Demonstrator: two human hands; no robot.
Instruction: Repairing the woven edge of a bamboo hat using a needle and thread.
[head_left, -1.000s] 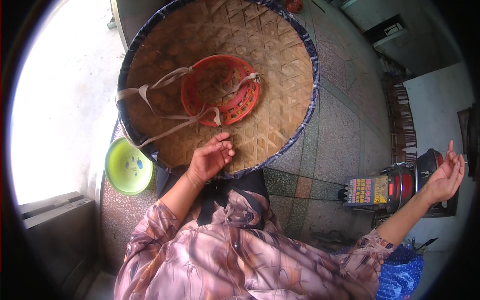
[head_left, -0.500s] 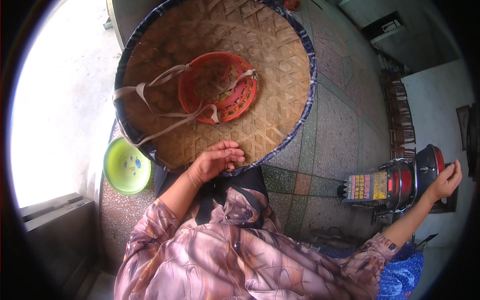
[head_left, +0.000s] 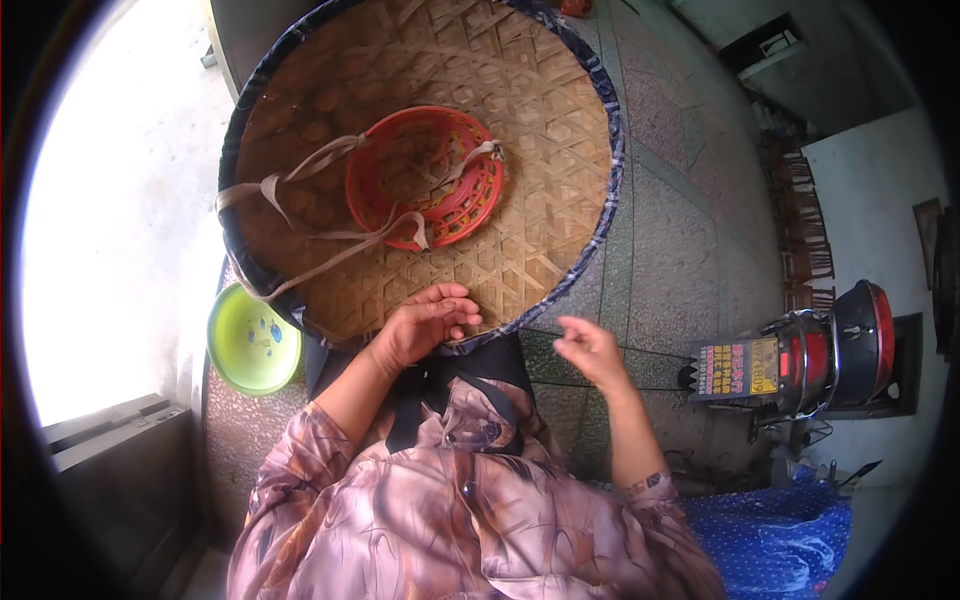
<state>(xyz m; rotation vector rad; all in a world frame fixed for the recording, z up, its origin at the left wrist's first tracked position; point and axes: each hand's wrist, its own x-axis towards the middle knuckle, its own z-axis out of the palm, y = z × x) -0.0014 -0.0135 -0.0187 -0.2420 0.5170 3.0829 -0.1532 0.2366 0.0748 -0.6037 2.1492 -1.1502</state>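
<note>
A large round woven bamboo tray (head_left: 540, 120), its rim wrapped in dark checked cloth, fills the upper middle. On it sits a red plastic basket (head_left: 370, 180) with pale cloth strips (head_left: 268, 188) tied to it and looping toward the tray's left rim. My left hand (head_left: 425, 320) rests at the tray's near edge, fingers loosely bent and apart, with nothing visible in them. Beside the tray's lower right rim, my right hand (head_left: 590, 350) hovers with fingers partly spread and nothing visible between them.
A green basin (head_left: 230, 340) stands at left beside a bright doorway (head_left: 100, 220). On the right are a scooter with a rear box (head_left: 850, 340), stacked wooden chairs (head_left: 800, 220) and a blue dotted cloth (head_left: 770, 540). Tiled floor (head_left: 670, 250) lies beyond the tray.
My right hand has swung in from the far right to beside the tray's near rim. My left hand has turned slightly, and the tray appears a little further left in view.
</note>
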